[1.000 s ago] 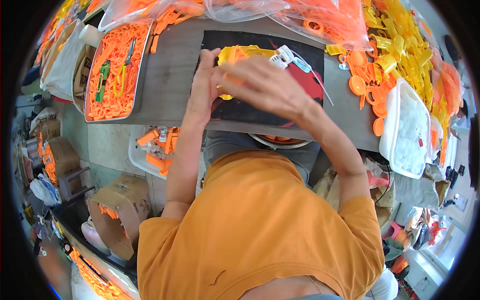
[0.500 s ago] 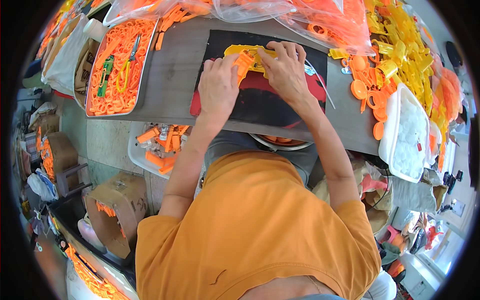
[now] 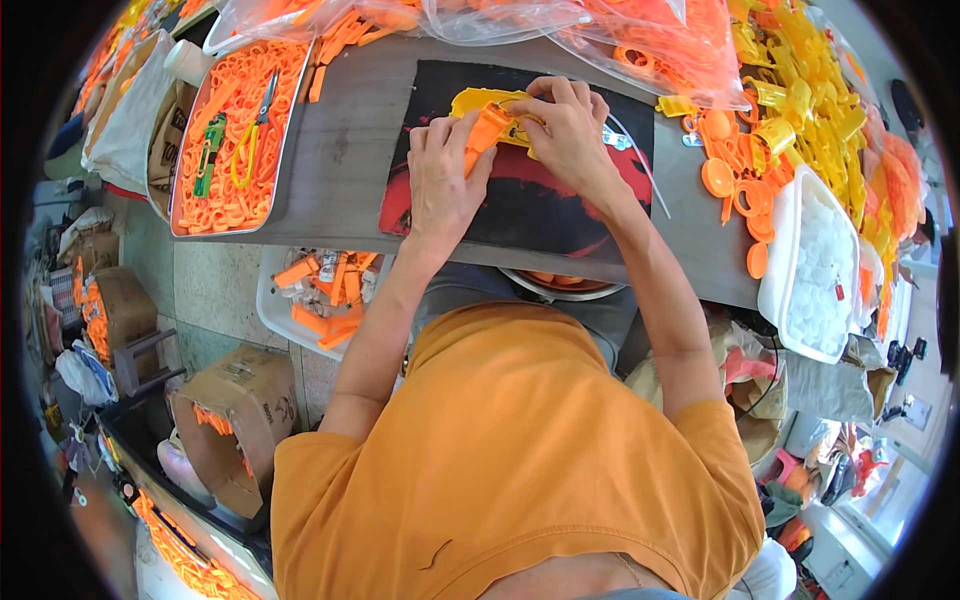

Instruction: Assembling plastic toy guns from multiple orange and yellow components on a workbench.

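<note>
My left hand (image 3: 445, 185) is closed round a small orange plastic part (image 3: 484, 138), held tilted above the mat. Just right of it, the fingers of my right hand (image 3: 572, 140) are curled together in a pinch by the upper end of that part; what lies between them is hidden. Under and behind both hands is a yellow plastic piece (image 3: 474, 98), partly covered by the fingers. A black mat with red patches (image 3: 535, 215) lies beneath on the grey table (image 3: 335, 150). A thin white strip (image 3: 645, 170) curves beside my right hand.
To the left, a tray (image 3: 280, 195) holds orange rings, yellow-handled scissors (image 3: 246, 150) and a green tool (image 3: 209, 155). Orange and yellow parts (image 3: 765, 150) pile up right, near a white tub (image 3: 775, 290) of clear pieces. Plastic bags (image 3: 500, 20) line the back; a bin (image 3: 275, 310) stands below.
My left hand has shifted slightly right, turning the orange part more upright. My right fingers have curled in closer to its upper end.
</note>
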A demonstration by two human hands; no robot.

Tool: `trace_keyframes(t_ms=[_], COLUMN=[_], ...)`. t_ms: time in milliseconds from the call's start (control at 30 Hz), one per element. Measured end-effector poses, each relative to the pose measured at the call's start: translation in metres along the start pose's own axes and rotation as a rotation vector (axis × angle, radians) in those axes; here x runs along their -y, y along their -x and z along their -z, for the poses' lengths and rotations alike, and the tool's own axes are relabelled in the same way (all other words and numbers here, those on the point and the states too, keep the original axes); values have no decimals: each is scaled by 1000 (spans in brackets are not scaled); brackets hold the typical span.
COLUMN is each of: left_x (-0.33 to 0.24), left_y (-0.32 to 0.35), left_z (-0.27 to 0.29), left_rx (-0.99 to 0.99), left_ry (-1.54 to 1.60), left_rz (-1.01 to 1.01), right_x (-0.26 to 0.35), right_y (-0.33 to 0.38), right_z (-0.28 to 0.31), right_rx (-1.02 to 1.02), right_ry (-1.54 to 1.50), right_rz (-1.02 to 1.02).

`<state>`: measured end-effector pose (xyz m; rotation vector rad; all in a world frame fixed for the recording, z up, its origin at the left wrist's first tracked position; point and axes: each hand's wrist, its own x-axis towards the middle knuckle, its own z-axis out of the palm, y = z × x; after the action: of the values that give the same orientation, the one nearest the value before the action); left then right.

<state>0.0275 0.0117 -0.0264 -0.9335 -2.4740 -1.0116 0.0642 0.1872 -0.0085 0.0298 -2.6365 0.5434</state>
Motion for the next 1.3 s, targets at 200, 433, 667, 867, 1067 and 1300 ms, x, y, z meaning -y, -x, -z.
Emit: trace_keyframes(t_ms=[200,433,667,867,1067,1300], left_x=[1,3,13,11,14,9], left_y=[1,1,0,-7,-3,-6], left_z=[2,-1,4,4,-2,-7], left_rx=[15,4,54,40,-6,-5], left_ry=[66,102,114,436,236,158], left_rz=[19,14,-15,162,46,-22], right_x=[1,6,-7,-9,-4,-4], right_y=[-2,-15,2,15,15,16], right_z=[-1,-3,11,7,7,5], right_rx=[-12,115,130,119,123,99], right_ry=[-45,-6,33,129,120,169], right_rz=[-46,2,7,63,46,38])
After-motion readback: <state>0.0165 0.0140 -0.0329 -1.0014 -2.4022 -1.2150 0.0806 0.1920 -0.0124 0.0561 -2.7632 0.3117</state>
